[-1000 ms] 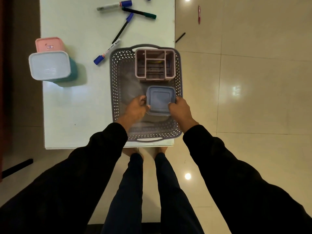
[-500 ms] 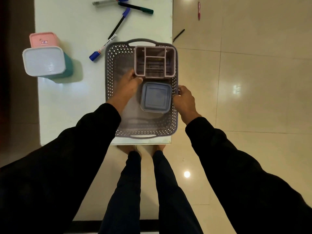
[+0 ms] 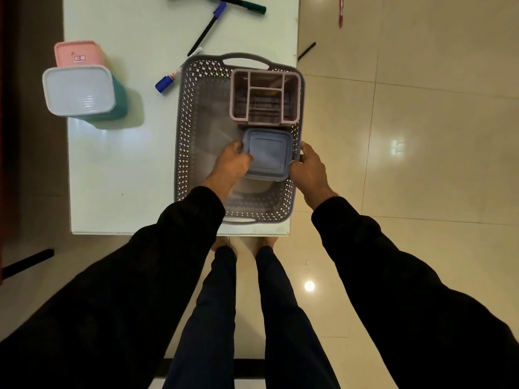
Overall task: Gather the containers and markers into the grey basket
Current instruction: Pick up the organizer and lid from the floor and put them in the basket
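The bench (image 3: 118,164) is a pale, glossy slab that mirrors the room light, and everything in the task sits on its top. Largest on it is the grey basket (image 3: 185,141), a rounded plastic rectangle with lattice-pierced walls and a loop handle at each short end; it stands at the right edge of the bench, close to the person, probably so both arms can reach into it. Inside, against the far right corner, stands the pink caddy (image 3: 265,98), a boxy plastic holder split into open compartments, tucked there, it seems, to leave floor free for the rest. Pressed against its near side is the blue tub (image 3: 266,154), square with soft corners and a flat lid with a raised border. The left hand (image 3: 233,164) grips the tub's left edge, fingers curled over the lid rim, seemingly seating it snug against the caddy. The right hand (image 3: 307,164) wraps round the basket's right rim beside the tub, apparently bracing it. Outside the basket, at the bench's far left, the teal tub (image 3: 119,105) with its ribbed white lid stands touching the pink tub (image 3: 78,53) behind it. Slim capped markers lie loose at the far end: a blue one (image 3: 168,80) just beside the basket, a black one (image 3: 206,32) and a green one (image 3: 241,4).
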